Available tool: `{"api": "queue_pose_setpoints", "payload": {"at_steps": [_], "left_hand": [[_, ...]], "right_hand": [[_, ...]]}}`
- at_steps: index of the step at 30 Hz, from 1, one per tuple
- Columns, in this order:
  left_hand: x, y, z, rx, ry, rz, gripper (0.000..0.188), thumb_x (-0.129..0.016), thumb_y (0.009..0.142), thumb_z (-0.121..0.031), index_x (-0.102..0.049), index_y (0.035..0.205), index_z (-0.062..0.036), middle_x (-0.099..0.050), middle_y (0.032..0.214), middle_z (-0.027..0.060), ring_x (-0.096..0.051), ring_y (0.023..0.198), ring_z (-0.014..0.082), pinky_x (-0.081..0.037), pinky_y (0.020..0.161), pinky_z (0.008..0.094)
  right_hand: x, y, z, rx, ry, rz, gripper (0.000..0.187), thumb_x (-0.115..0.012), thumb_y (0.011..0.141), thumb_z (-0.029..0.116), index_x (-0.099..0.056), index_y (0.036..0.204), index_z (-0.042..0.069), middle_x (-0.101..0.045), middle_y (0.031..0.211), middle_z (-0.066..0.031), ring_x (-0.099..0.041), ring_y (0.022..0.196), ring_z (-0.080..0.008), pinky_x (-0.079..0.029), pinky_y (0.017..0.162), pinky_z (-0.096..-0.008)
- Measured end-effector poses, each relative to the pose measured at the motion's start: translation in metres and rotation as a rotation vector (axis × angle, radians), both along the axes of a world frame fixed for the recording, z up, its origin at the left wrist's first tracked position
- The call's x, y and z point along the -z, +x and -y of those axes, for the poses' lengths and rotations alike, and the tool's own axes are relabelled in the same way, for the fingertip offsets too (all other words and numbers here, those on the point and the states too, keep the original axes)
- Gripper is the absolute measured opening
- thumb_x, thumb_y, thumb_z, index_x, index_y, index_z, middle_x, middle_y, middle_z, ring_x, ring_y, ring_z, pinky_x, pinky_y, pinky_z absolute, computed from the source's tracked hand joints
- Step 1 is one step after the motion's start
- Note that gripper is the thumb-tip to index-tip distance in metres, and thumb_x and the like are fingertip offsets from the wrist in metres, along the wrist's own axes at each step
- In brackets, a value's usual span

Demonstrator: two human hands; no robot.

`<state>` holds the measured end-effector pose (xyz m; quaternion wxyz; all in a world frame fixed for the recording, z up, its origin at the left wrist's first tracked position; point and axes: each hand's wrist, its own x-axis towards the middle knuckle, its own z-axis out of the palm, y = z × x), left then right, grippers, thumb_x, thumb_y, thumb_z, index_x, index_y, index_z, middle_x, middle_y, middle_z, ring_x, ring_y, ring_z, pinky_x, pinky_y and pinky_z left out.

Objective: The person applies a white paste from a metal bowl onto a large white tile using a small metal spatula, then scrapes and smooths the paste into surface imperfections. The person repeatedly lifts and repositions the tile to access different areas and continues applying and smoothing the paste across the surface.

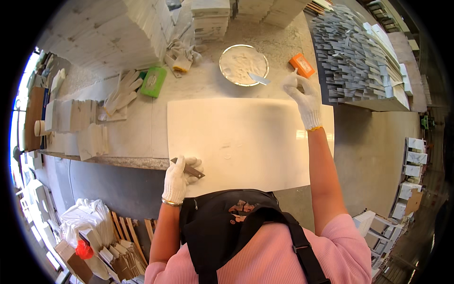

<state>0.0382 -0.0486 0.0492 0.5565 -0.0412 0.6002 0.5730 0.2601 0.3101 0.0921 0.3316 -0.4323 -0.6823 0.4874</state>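
Both my hands wear white knit gloves with yellow cuff edging on the right one. A large glossy white slab (236, 142) lies in front of me on the table. At its lower left corner my left hand (179, 177) closes around a flat brown tool (193, 171) with a small hole in its end. My right hand (304, 97) is above the slab's upper right edge, thumb and fingertips pinched together; whatever is between them is too small to make out. Just beyond it lies an orange block (301, 65). Left of it stands a round bowl (244, 47) of whitish paste with a metal putty knife (258, 78) in it.
A green block (153, 81) and spare gloves (124, 93) lie at the left, with more gloves (185, 56) farther back. Stacks of white tiles (113, 38) rise at the back left. Many thin grey strips (350, 57) are piled at the right. Wrapped bundles (90, 217) stand lower left.
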Motion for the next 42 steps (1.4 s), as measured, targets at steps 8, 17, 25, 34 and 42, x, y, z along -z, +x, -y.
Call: {"api": "queue_pose_setpoints", "payload": {"at_steps": [8, 17, 25, 34, 42], "left_hand": [[0.007, 0.000, 0.005, -0.025, 0.004, -0.018, 0.054, -0.050, 0.102, -0.044, -0.060, 0.114, 0.0068, -0.069, 0.109, 0.0213, -0.072, 0.089, 0.0273, -0.058, 0.069, 0.0319], [-0.001, 0.006, -0.001, -0.009, 0.017, -0.053, 0.053, -0.051, 0.102, -0.045, -0.061, 0.116, 0.0058, -0.070, 0.109, 0.0184, -0.071, 0.090, 0.0245, -0.057, 0.075, 0.0324], [-0.026, 0.022, -0.019, 0.058, 0.140, -0.157, 0.057, -0.047, 0.105, -0.044, -0.060, 0.127, 0.0067, -0.065, 0.126, 0.0190, -0.066, 0.109, 0.0255, -0.051, 0.095, 0.0385], [-0.042, 0.053, -0.047, 0.485, 0.377, -0.294, 0.075, -0.045, 0.102, -0.055, -0.046, 0.144, 0.0068, -0.050, 0.147, 0.0171, -0.049, 0.134, 0.0260, -0.036, 0.112, 0.0360], [-0.028, 0.032, -0.034, 0.210, 0.361, -0.369, 0.051, -0.050, 0.105, -0.037, -0.055, 0.137, 0.0029, -0.057, 0.141, 0.0129, -0.055, 0.126, 0.0201, -0.042, 0.105, 0.0330]], "right_hand": [[0.050, -0.051, -0.092, 0.063, 0.278, 0.427, 0.046, -0.075, 0.079, 0.038, -0.069, 0.109, 0.003, -0.072, 0.098, -0.0114, -0.068, 0.092, -0.0244, -0.051, 0.082, -0.0360], [0.073, -0.030, -0.114, 0.041, 0.465, 0.453, 0.043, -0.068, 0.082, 0.034, -0.069, 0.114, 0.006, -0.073, 0.106, -0.0111, -0.068, 0.097, -0.0268, -0.051, 0.084, -0.0358], [-0.007, 0.004, 0.092, -0.213, -0.196, 0.101, 0.027, -0.068, 0.093, 0.020, -0.070, 0.110, -0.001, -0.070, 0.098, -0.0030, -0.062, 0.088, -0.0112, -0.049, 0.078, -0.0248], [-0.019, -0.018, 0.193, -0.620, -0.433, 0.156, 0.026, -0.066, 0.093, 0.019, -0.070, 0.111, 0.000, -0.072, 0.099, -0.0090, -0.065, 0.093, -0.0135, -0.052, 0.081, -0.0298], [0.003, 0.015, 0.170, -0.536, -0.810, 0.186, 0.029, -0.064, 0.095, 0.029, -0.069, 0.102, 0.001, -0.070, 0.098, -0.0058, -0.063, 0.088, -0.0121, -0.050, 0.080, -0.0290]]}}
